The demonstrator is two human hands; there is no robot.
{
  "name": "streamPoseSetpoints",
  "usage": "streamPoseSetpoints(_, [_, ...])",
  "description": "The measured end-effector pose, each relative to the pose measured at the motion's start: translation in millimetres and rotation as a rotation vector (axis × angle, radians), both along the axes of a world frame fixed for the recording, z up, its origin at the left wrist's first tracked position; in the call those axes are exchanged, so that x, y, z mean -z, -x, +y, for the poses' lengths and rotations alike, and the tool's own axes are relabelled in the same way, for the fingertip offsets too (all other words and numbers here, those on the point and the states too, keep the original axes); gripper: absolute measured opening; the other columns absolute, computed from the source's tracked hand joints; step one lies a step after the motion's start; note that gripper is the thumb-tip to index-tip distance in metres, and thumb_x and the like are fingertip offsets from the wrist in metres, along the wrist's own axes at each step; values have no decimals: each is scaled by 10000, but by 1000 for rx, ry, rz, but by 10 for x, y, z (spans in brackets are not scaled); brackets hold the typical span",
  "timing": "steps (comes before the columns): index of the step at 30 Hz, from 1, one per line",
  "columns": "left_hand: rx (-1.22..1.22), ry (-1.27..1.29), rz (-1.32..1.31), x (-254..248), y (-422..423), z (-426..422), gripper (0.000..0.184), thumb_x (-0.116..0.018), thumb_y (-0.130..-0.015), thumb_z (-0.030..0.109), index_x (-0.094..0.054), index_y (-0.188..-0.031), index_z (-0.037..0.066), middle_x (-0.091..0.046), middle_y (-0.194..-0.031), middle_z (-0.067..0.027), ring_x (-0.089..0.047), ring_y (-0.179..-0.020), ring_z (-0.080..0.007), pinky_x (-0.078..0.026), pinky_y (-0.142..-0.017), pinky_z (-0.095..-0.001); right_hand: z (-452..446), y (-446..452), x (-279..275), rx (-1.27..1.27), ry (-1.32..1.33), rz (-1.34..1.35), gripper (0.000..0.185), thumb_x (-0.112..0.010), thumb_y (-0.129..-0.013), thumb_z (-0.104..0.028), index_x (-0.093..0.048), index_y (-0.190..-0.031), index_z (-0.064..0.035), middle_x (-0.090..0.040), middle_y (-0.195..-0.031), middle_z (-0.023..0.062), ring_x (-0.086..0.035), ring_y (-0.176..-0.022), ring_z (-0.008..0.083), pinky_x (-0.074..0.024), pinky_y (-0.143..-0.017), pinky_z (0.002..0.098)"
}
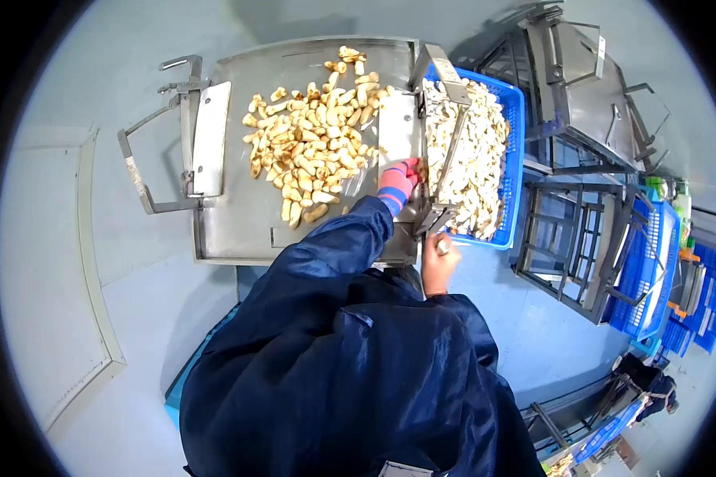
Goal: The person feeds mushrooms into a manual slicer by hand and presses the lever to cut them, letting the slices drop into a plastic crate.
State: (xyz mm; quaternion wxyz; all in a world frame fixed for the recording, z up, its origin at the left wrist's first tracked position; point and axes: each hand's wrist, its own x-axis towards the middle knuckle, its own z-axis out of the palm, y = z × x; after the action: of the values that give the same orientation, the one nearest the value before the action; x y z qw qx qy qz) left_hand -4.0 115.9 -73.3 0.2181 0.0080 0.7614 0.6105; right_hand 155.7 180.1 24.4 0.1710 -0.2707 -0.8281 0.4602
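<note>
My left hand [398, 181], in a pink glove with blue stripes, rests with its fingers curled at the near end of a white cutting board [398, 127]. Whatever lies within those fingers is hidden. Bare, my right hand [437, 274] is wrapped around the handle [443, 247] of a metal lever cutter [453, 151], whose long arm runs away from me. Left of the board, a pile of whole, thick-stemmed pale mushrooms [310, 147] covers part of the steel table [231, 238]. Pale mushroom slices [477, 159] fill a blue basket [519, 143] right of the cutter.
A second lever cutter [191, 143] with a white board is fixed at the table's left edge. To the right stand another steel table [597, 87], a metal frame [569, 238] and blue crates [640, 270]. Another person [660, 393] is at the far lower right.
</note>
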Motion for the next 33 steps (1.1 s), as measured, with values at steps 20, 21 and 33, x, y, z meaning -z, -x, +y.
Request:
streamPoseSetpoints(20, [19,214,157,-29,36,58,327,-576,-763,31,-569,-1089,57,-628,-857,-118,-598,-717,-230,-479,-661,-307,10,-30,139,-13,-53,-9,226,-605,-751,-89,-475,-586,-4,-431,-476,164,-385,-405,233,-358,-438,353])
streamPoseSetpoints(21, [-11,228,182,-63,43,72,310,-577,-763,34,-571,-1072,59,-629,-851,-116,-598,-719,-230,-479,-664,-308,18,-45,214,-17,-33,-21,222,-605,-749,-89,-479,-588,-4,-436,-480,167,-389,-408,236,-362,-443,356])
streamPoseSetpoints(33, [193,-189,24,-1039,127,-331,258,-556,-802,80,-564,-1058,49,-633,-902,-75,-597,-797,-165,-483,-718,-271,19,-69,249,-18,19,-1,207,-614,-745,-82,-494,-597,-1,-461,-498,156,-396,-419,209,-371,-452,336])
